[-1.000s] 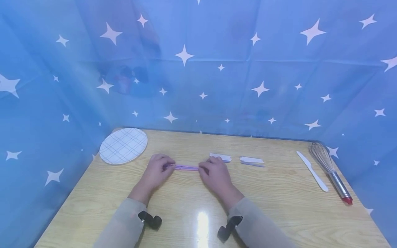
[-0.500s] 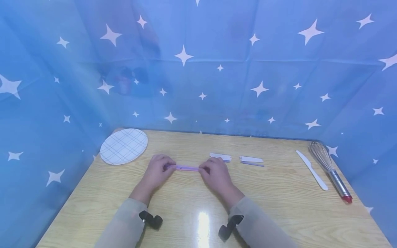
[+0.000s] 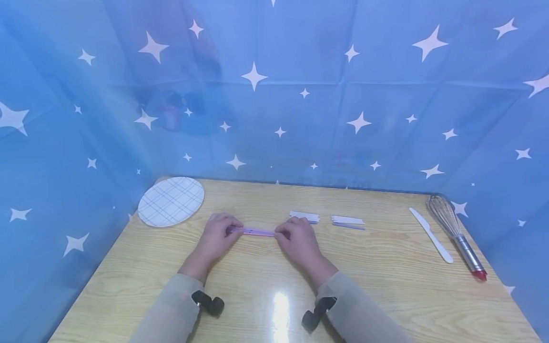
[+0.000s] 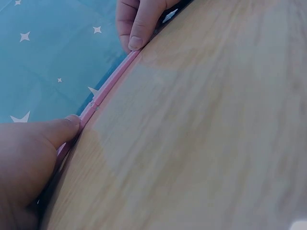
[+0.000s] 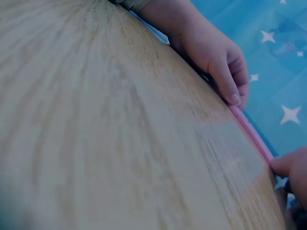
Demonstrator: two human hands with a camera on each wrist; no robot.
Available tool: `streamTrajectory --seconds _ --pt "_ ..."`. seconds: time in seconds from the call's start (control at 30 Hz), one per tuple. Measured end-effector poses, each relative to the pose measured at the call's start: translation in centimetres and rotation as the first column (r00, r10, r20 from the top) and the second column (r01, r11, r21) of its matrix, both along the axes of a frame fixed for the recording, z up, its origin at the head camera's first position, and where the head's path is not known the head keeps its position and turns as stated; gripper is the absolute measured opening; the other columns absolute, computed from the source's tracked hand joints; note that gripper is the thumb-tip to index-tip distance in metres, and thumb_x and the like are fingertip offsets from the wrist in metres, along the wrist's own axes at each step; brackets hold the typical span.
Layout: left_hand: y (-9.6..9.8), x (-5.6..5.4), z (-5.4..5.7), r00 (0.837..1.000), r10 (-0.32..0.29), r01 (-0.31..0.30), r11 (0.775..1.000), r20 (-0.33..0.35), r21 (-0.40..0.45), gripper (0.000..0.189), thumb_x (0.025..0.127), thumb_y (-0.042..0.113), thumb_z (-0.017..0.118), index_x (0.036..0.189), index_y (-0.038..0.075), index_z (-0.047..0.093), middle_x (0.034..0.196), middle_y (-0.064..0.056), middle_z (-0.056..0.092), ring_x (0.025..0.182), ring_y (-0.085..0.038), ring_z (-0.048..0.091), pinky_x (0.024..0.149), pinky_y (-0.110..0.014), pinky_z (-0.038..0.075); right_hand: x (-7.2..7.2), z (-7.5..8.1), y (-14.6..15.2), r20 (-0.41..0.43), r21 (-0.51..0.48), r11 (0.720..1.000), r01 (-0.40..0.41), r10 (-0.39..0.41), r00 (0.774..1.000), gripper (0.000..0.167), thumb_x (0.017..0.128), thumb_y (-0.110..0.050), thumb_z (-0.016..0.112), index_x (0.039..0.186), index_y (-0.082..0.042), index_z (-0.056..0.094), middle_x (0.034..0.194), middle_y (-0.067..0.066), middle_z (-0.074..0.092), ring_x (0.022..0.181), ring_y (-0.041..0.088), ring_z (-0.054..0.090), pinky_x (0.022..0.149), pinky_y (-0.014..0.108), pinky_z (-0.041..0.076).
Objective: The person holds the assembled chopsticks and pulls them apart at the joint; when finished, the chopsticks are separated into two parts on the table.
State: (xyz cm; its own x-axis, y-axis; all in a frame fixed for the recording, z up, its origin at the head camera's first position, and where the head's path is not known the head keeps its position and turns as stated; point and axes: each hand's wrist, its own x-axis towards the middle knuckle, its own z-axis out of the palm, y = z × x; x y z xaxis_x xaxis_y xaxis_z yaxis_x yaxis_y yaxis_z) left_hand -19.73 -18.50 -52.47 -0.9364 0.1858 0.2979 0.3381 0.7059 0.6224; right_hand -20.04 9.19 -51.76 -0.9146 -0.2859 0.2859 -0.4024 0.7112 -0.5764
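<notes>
Pink and purple drinking straws [image 3: 259, 232] lie side by side, low over the wooden table, stretched between my two hands in the head view. My left hand [image 3: 220, 234] pinches their left end between thumb and fingers. At the right end, the thumb and fingertips of my right hand [image 3: 299, 239] pinch them too. From the left wrist, the pink straw [image 4: 112, 81] shows a small joint close to the left thumb [image 4: 64, 129]. Just behind the right hand lies a group of white sticks [image 3: 303, 216] with a purple one along its front, partly covered by that hand.
A second group of white sticks [image 3: 348, 220] with a purple one lies further right. Toward the right edge are a white plastic knife [image 3: 431, 236] and a whisk [image 3: 459, 238] with a red tip. A round checked plate [image 3: 171, 202] sits at the back left.
The straws between the hands have turned slightly, with more pink showing than one second ago. Both hands stay in nearly the same place and keep their pinch.
</notes>
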Motion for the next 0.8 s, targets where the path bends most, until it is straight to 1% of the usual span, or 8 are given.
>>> streamTrajectory --seconds 0.23,0.37,0.5,0.63,0.8 --pt "0.08 0.03 0.25 1.0 -0.004 0.004 1.0 -0.014 0.013 0.011 0.094 0.022 0.085 0.102 0.018 0.08 0.112 0.001 0.074 0.113 -0.025 0.057 0.1 -0.047 0.046 0.05 0.13 0.07 0.015 0.011 1.0 0.0 0.0 1.0 0.005 0.096 -0.025 0.08 0.1 -0.023 0.082 0.102 -0.008 0.068 0.098 0.019 0.055 0.09 0.04 0.047" --pt "0.04 0.06 0.32 1.0 0.0 0.0 1.0 -0.005 0.031 0.011 0.093 0.021 0.085 0.102 0.017 0.081 0.111 0.001 0.074 0.112 -0.024 0.058 0.098 -0.046 0.048 0.04 0.15 0.03 0.014 0.017 1.0 0.0 -0.001 1.0 0.005 0.097 -0.025 0.08 0.101 -0.022 0.082 0.102 -0.008 0.068 0.098 0.018 0.054 0.09 0.039 0.047" --pt "-0.03 -0.02 0.27 1.0 0.01 -0.01 0.999 0.01 0.05 0.011 0.093 0.021 0.086 0.102 0.016 0.081 0.109 0.002 0.074 0.11 -0.023 0.058 0.096 -0.044 0.048 -0.01 0.1 0.02 0.019 0.019 1.0 0.001 -0.001 1.0 0.005 0.097 -0.025 0.08 0.101 -0.022 0.081 0.102 -0.007 0.069 0.098 0.019 0.054 0.09 0.039 0.047" --pt "-0.05 -0.12 0.11 1.0 0.011 -0.012 0.998 0.007 0.057 0.011 0.092 0.019 0.087 0.101 0.016 0.082 0.106 0.003 0.074 0.108 -0.022 0.059 0.094 -0.043 0.05 0.01 0.09 0.03 0.026 0.01 1.0 0.005 -0.005 1.0 0.006 0.096 -0.026 0.081 0.101 -0.022 0.081 0.104 -0.007 0.069 0.099 0.019 0.055 0.092 0.04 0.047" --pt "-0.03 -0.14 0.01 1.0 0.01 -0.01 0.998 0.003 0.057 0.012 0.09 0.018 0.088 0.101 0.016 0.082 0.106 0.003 0.075 0.108 -0.022 0.059 0.094 -0.043 0.05 0.09 0.08 0.07 0.04 -0.002 1.0 0.008 -0.008 0.999 0.005 0.096 -0.025 0.081 0.1 -0.022 0.08 0.104 -0.008 0.069 0.1 0.018 0.055 0.093 0.04 0.047"
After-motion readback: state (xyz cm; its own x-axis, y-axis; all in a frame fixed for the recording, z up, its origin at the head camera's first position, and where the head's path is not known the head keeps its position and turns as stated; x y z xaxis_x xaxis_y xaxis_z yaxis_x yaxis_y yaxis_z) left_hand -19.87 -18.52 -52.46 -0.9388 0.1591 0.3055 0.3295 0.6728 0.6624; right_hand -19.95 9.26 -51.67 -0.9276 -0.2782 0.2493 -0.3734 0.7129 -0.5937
